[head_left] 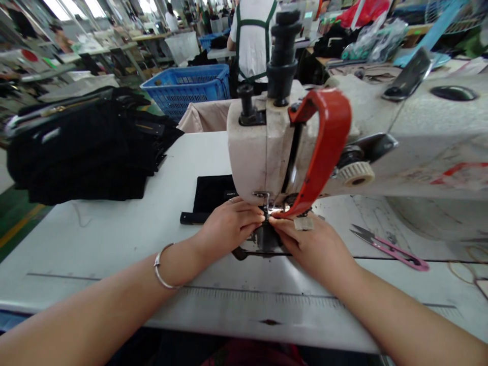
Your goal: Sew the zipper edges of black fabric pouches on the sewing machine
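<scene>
My left hand (233, 223) is closed at the needle area of a white sewing machine (251, 147), thumb and fingers pinched together. From under it a black fabric piece (209, 190) with a small label extends left, with a narrow black strip along its near edge. My right hand (314, 241) is closed on the other side of the presser foot (266, 211), its fingertips nearly meeting the left ones. What the right fingers pinch is hidden by the fingers and the red curved guard (330, 142) above them.
Pink-handled thread snips (396, 251) lie right of my right hand. A pile of black fabric pieces (84, 147) covers the table's far left. Behind stand a blue plastic basket (186, 84) and a person (253, 40) in a white top. A ruler scale (244, 295) runs along the front.
</scene>
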A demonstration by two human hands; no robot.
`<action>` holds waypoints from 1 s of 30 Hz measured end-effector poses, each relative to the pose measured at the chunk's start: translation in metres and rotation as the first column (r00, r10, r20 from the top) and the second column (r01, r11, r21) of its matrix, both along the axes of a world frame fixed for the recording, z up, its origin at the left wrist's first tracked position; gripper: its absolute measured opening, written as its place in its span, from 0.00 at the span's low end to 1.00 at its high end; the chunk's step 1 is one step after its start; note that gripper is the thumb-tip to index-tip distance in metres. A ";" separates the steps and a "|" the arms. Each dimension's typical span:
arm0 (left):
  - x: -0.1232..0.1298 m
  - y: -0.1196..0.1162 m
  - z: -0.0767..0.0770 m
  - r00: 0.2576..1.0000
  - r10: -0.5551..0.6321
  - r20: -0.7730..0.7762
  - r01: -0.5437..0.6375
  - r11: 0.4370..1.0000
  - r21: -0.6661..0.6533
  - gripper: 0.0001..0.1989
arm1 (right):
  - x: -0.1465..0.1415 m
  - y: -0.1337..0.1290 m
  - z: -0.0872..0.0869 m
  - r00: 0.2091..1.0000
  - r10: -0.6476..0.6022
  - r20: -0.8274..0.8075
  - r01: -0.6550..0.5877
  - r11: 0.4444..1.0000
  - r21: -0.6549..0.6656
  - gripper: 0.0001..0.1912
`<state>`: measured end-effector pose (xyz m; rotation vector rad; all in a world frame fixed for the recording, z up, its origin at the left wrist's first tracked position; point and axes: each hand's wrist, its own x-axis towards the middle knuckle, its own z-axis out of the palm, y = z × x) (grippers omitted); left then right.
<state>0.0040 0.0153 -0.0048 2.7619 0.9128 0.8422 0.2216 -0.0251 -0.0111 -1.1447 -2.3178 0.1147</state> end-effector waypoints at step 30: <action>-0.001 0.005 -0.008 0.995 0.089 -0.042 -0.092 0.994 -0.059 0.08 | -0.004 0.002 -0.003 0.998 -0.032 -0.048 0.027 0.994 -0.105 0.13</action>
